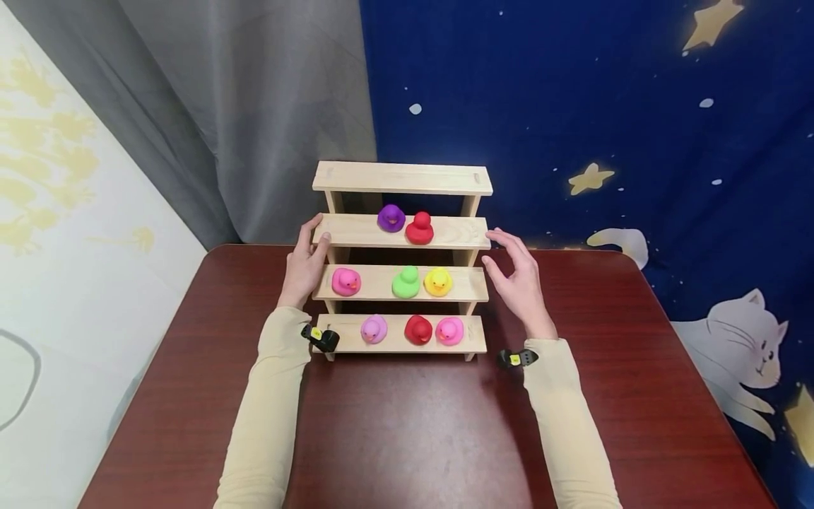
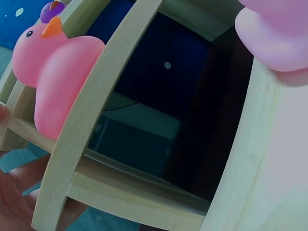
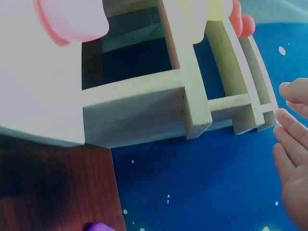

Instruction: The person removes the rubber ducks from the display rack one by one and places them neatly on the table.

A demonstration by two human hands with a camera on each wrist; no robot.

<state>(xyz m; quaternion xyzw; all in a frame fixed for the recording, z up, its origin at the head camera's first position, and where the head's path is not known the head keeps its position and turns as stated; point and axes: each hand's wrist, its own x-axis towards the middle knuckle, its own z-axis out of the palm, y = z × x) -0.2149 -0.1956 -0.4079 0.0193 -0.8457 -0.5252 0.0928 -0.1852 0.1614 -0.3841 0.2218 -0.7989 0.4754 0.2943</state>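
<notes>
While the left hand (image 1: 305, 267), its fingers extended, touched the wooden rack (image 1: 376, 284) at its left end, the right hand (image 1: 521, 283), fingers relaxed and empty, hovered just beside the right.

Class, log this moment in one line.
left hand: at wooden rack's left end; right hand: open, beside right end; second tier from top: purple duck, red duck; third tier: pink duck, green duck, yellow duck; bottom tier: three ducks

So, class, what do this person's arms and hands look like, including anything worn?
The left hand and right hand wear no gloves. The left sleeve and right sleeve are long, plain and cream-coloured. The left wrist device and right wrist device are small and black, each with a yellow patch.
</notes>
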